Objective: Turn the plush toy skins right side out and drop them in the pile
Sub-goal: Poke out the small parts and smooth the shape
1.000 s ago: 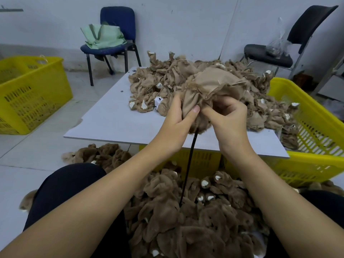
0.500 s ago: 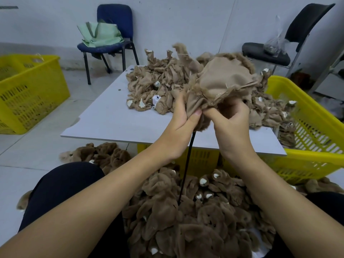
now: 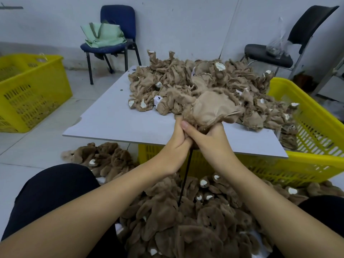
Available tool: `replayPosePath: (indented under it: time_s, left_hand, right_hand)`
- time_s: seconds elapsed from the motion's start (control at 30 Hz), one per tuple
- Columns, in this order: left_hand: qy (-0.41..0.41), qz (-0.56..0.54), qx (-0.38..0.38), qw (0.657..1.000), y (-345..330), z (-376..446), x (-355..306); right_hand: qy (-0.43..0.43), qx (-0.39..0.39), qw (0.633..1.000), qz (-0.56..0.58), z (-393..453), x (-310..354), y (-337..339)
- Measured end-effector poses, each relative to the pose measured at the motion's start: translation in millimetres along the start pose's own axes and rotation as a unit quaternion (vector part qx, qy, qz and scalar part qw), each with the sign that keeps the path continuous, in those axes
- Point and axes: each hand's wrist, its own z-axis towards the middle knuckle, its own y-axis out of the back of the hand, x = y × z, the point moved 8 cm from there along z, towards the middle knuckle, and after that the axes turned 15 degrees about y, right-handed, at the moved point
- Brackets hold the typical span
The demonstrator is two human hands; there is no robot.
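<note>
Two hands were bunched together just past the near edge of the white board [image 3: 115,125]: your left hand [image 3: 175,146] and right hand [image 3: 212,144] were touching, both curled tight around the lower end of one plush skin [image 3: 214,108]. Skin was still backing-side out, pale tan, puffed up above your fists, overlapping the front of the unturned heap [image 3: 186,81] on the board. A thin black rod [image 3: 186,175] ran from under your fists down into the turned pile [image 3: 186,229] between your knees; top end was hidden by your hands, so which hand held it I couldn't tell.

Edges and room:
- Heap took the right and far part of the board and spilled over its right edge into the yellow crate [image 3: 316,127] beside it.
- Left half of the board was bare, near edge and left corner exposed.
- Board sat on another yellow crate [image 3: 242,164], visible under the near edge.
- Turned pile filled the floor between your legs and spread left under the board's near-left corner.
- Third yellow crate [image 3: 33,94] stood well apart on the left, bare floor between it and the board.
- Blue chair [image 3: 115,34] with a green bag [image 3: 104,34] and a black chair [image 3: 279,49] stood at the back wall, well apart from your hands.
</note>
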Motion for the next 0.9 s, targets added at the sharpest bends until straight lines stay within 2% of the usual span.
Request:
replayPosePath:
  time_s: [0.1,0.2,0.37,0.6,0.9]
  left_hand:
    - [-0.023,-0.077,-0.038,0.996,14,4,-27]
    - [-0.046,-0.123,-0.076,0.988,27,7,-41]
    - [-0.002,-0.194,-0.057,0.979,22,14,-37]
    - [-0.010,-0.203,-0.046,0.978,20,17,-49]
    - [-0.020,-0.191,-0.001,0.981,13,17,-50]
  right_hand:
    - [0.024,-0.029,0.997,0.062,15,19,3]
    - [0.043,-0.022,0.989,0.137,25,31,1]
    - [0.016,-0.030,0.990,0.140,24,24,4]
    - [0.020,-0.048,0.985,0.164,27,32,4]
    - [0.032,-0.112,0.978,0.173,14,28,7]
